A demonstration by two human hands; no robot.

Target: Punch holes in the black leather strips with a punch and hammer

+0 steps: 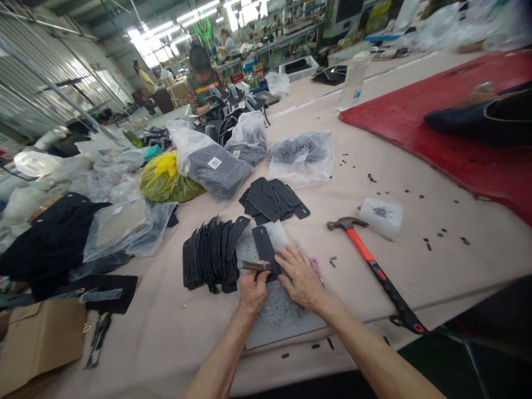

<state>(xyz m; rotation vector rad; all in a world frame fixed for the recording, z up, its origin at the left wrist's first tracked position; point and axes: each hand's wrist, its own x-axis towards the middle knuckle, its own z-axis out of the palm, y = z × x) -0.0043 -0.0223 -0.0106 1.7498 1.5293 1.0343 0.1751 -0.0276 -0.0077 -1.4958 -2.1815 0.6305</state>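
Observation:
My left hand (252,292) is closed around a slim metal punch (253,266), which lies across the lower part of a flat black strip (263,243). The strip has a small slot near its far end and rests on a speckled grey board (272,318). My right hand (300,277) lies with fingers stretched out along the strip's right edge, holding nothing. A dense row of similar black pieces (211,252) stands just left of the board. Beyond it is a loose pile of flat black pieces (272,199). A pink loop-shaped object (316,270) sits beside my right hand, partly hidden.
A claw hammer (376,269) with a red-and-black handle lies at right, near a white roll (381,218). Small dark cutouts dot the table (353,310). Plastic-wrapped bundles (218,166), a bottle (354,83) and a red sheet (415,111) lie farther off. Another person (203,77) sits across.

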